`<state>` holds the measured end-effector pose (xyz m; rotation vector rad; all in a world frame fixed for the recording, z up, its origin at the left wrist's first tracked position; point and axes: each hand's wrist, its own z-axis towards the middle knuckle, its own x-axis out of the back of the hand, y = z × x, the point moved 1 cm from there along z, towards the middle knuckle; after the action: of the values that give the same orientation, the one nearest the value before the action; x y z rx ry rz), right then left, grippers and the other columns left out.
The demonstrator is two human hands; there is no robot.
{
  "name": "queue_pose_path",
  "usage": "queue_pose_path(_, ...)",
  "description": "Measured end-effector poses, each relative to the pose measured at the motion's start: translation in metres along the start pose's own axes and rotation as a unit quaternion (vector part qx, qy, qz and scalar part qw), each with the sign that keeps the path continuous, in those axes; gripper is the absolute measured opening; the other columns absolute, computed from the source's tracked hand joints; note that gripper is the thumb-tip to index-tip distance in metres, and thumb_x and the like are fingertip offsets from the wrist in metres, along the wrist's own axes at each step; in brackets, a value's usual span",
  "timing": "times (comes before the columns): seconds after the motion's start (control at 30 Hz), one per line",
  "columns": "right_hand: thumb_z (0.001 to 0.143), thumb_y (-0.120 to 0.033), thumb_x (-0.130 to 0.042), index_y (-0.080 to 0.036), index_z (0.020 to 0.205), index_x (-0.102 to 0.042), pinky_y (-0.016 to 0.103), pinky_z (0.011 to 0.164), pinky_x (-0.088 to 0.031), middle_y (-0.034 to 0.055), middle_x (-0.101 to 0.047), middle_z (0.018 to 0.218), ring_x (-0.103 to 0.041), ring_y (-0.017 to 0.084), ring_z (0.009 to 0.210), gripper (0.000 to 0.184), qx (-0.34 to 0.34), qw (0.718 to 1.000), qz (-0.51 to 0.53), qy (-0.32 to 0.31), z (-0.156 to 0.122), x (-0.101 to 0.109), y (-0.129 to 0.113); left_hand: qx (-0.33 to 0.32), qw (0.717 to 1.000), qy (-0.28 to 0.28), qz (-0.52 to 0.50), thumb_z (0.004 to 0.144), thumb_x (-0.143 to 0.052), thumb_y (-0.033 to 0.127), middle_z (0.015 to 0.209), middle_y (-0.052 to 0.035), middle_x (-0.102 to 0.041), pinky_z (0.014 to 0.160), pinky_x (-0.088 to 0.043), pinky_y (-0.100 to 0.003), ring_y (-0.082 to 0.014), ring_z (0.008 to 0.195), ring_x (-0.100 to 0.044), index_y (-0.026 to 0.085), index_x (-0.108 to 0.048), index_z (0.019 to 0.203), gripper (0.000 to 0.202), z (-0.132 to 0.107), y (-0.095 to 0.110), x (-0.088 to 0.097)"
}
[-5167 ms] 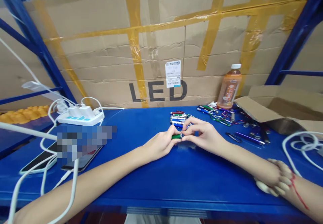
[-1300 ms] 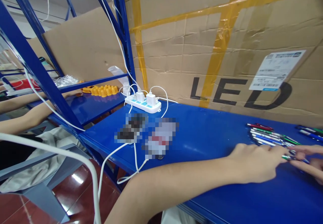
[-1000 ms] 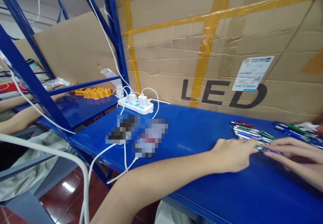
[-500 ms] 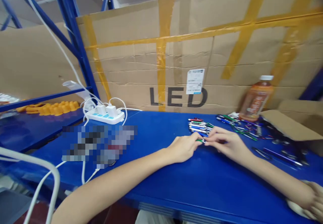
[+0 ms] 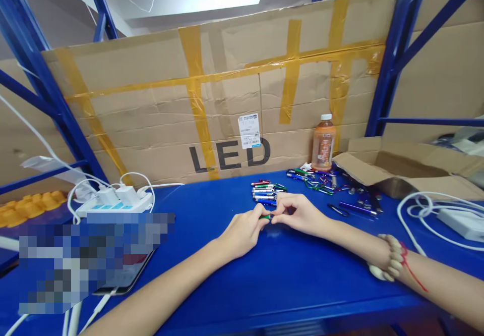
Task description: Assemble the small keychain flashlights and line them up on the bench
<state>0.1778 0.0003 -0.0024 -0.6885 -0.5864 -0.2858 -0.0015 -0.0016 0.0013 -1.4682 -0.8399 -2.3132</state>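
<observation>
My left hand [image 5: 242,231] is closed round a slim green tube [image 5: 265,217] with a silver end, most of it hidden by the fingers. My right hand [image 5: 298,214] pinches the silver end of that same tube between thumb and fingertips. Both hands meet just above the blue table [image 5: 242,295]. Right behind them lies a neat stack of slim silver, blue, green and red tubes [image 5: 262,193]. To the right is a loose heap of coloured metal pieces [image 5: 321,182], some of them carabiner-like clips. A purple pen-like stick [image 5: 357,208] and a dark one [image 5: 338,210] lie nearer my right forearm.
An orange drink bottle [image 5: 323,144] stands at the back against the large cardboard sheet [image 5: 151,124]. An open carton [image 5: 401,184] and a coiled white cable [image 5: 419,207] are at right. A power strip [image 5: 113,208] and a phone [image 5: 130,275] lie at left.
The view has swung to the right, so the carton and right-hand shelf post now show more fully. Both hands still hold the green tube in front of the stack.
</observation>
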Motion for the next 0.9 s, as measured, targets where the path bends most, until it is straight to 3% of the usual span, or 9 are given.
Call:
queue_pose_path(0.27,0.066,-0.039,-0.063,-0.014,0.053,-0.057,0.022,0.048,-0.032,0.0003,-0.049,0.055,-0.041,0.009,0.051,0.029,-0.148,0.988,0.041,0.003,0.0021,-0.004,-0.0037,0.001,0.998,0.056,0.024,0.088,-0.034,0.021,0.088,-0.0019,-0.062,0.07,-0.045,-0.025,-0.0152,0.08,-0.059,0.021,-0.039,0.081,0.008,0.0036,-0.002,-0.0029)
queue_pose_path(0.5,0.059,-0.051,-0.064,-0.015,0.054,-0.05,0.02,0.036,-0.026,-0.0032,-0.045,0.044,-0.038,0.006,0.036,0.039,-0.247,0.958,0.147,-0.009,0.0039,-0.0084,-0.0039,0.004,0.995,0.09,0.052,0.087,-0.037,0.021,0.089,-0.0029,-0.063,0.07,-0.046,-0.026,-0.0153,0.08,-0.059,0.02,-0.041,0.08,0.009,0.0032,-0.0044,-0.0053)
queue_pose_path(0.7,0.061,-0.051,-0.062,-0.014,0.053,-0.051,0.018,0.035,-0.025,-0.005,-0.042,0.041,-0.038,0.005,0.033,0.039,-0.259,0.955,0.141,-0.01,0.0056,-0.0056,-0.0039,0.002,0.996,0.087,0.031,0.088,-0.037,0.021,0.095,-0.0023,-0.063,0.074,-0.045,-0.026,-0.0151,0.085,-0.059,0.02,-0.045,0.088,0.008,0.0037,-0.0037,-0.0037)
queue_pose_path(0.9,0.06,-0.052,-0.062,-0.014,0.054,-0.053,0.019,0.036,-0.025,-0.0054,-0.041,0.04,-0.038,0.005,0.033,0.039,-0.271,0.953,0.134,-0.024,0.0072,-0.0026,-0.0051,0.012,0.997,0.062,0.044,0.09,-0.035,0.025,0.1,-0.0018,-0.062,0.082,-0.044,-0.027,-0.0157,0.095,-0.057,0.024,-0.045,0.112,0.024,0.0047,-0.0021,-0.0013)
